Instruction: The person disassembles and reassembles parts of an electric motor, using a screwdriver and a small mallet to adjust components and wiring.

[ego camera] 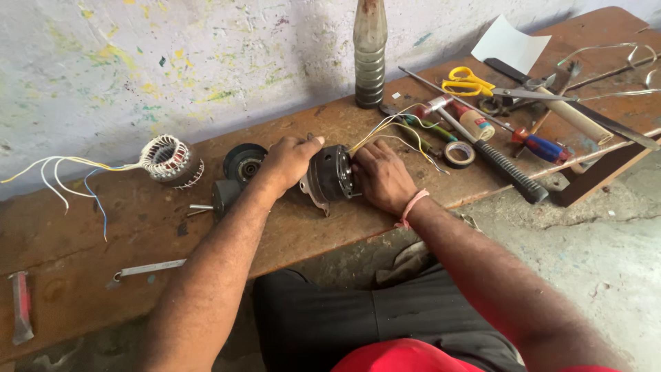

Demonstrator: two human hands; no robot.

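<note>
Both forearms reach up mid-frame; left hand (289,162) and right hand (381,176) clasp the dark motor (330,176) on the wooden bench (158,227); wire coil (169,158) sits left.

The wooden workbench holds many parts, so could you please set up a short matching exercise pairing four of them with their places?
Things:
1. Dark round motor housing
2. Yellow-handled scissors
3. Copper-wound stator coil
4. Small red-handled hammer

Places:
a. Bench's far left end
b. Between both hands
c. Left of the left hand
d. Right, beside white paper

Pairs: 1-b, 2-d, 3-c, 4-a
</note>
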